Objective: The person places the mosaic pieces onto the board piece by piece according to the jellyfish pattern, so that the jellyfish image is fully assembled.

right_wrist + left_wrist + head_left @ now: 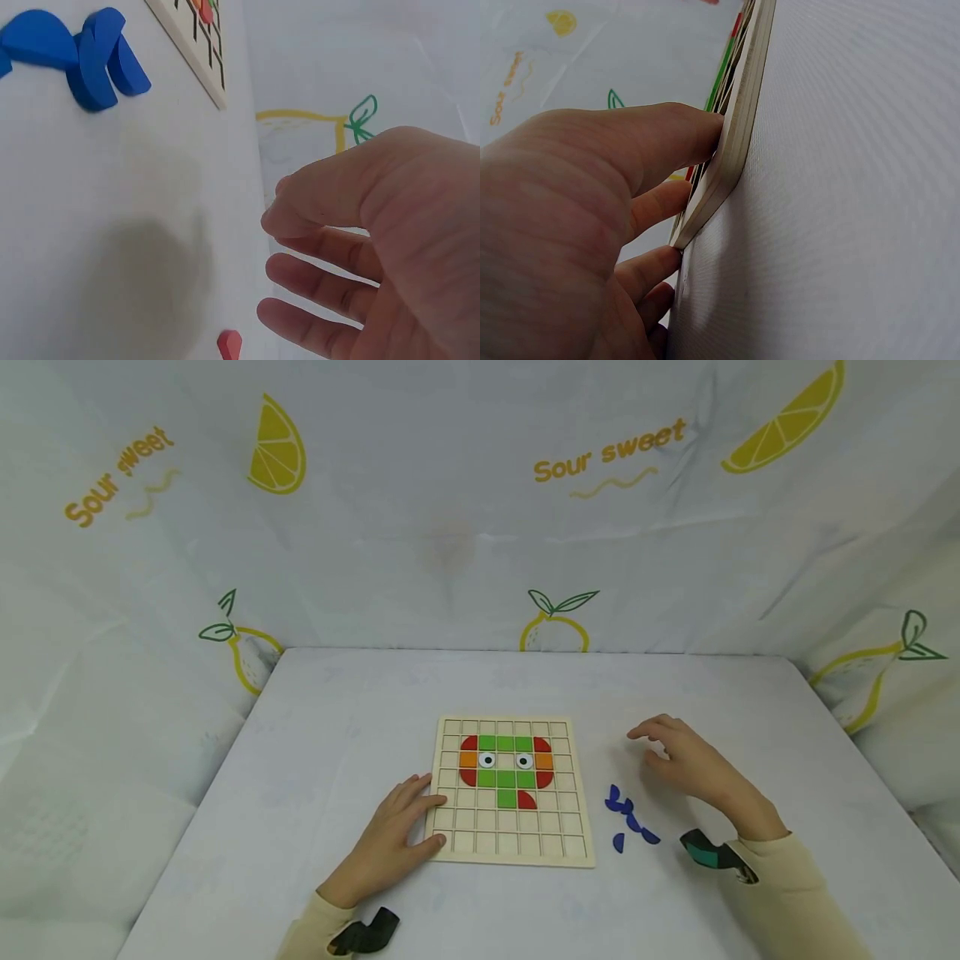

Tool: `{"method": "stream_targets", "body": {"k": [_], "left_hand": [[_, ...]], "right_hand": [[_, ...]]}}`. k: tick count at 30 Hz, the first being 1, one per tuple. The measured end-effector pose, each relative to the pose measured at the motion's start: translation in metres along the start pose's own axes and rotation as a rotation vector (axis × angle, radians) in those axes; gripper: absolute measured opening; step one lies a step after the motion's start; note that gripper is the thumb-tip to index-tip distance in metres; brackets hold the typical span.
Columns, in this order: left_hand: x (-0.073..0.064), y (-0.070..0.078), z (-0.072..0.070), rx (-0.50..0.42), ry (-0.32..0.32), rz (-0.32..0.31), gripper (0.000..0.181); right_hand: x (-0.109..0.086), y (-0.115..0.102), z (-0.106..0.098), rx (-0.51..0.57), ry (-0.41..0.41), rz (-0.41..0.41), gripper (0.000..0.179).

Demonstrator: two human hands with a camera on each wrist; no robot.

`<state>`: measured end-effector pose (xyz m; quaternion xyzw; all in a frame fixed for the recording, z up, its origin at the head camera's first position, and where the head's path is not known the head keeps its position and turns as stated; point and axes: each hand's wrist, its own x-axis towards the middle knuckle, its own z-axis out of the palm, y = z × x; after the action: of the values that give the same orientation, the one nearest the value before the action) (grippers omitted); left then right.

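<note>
A square wooden grid board (517, 852) lies on the table. On it, green squares (507, 778), red quarter-rounds (527, 800), orange squares (543, 761) and two eye pieces (487, 761) make up a pattern. My left hand (390, 835) rests at the board's left edge, thumb and index fingertip on the rim, the other fingers along its side. Right of the board my right hand (686, 764) hovers above the table, fingers loosely bent, with a gap between thumb and index finger. A small red piece (230, 343) lies below it in the right wrist view.
Several blue curved pieces (632, 821) lie in a loose cluster between the board and my right forearm, some touching each other. A white cloth with printed lemons (555, 631) rises behind the table's far edge.
</note>
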<state>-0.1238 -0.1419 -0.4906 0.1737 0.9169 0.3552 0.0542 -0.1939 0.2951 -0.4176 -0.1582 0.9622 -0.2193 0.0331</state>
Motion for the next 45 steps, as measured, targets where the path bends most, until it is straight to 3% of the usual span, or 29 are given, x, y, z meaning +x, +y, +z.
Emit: {"method": "stream_targets", "body": {"k": [7, 14, 23, 34, 45], "left_hand": [[0.0, 0.0, -0.001, 0.0, -0.007, 0.0, 0.05], [-0.001, 0.001, -0.002, 0.002, -0.003, 0.002, 0.049], [0.0, 0.002, -0.002, -0.004, -0.005, -0.007, 0.049], [0.0, 0.0, -0.001, 0.01, -0.001, 0.0, 0.049], [0.001, 0.002, -0.002, 0.0, -0.01, -0.012, 0.049]], "right_hand": [[0.002, 0.028, -0.004, 0.022, 0.014, 0.069, 0.037], [0.005, 0.046, 0.001, 0.031, 0.032, 0.082, 0.036], [0.007, 0.052, 0.006, 0.002, 0.0, 0.11, 0.038], [0.009, 0.051, 0.012, -0.089, 0.08, 0.104, 0.028], [0.01, 0.046, 0.018, -0.078, 0.073, 0.132, 0.025]]}}
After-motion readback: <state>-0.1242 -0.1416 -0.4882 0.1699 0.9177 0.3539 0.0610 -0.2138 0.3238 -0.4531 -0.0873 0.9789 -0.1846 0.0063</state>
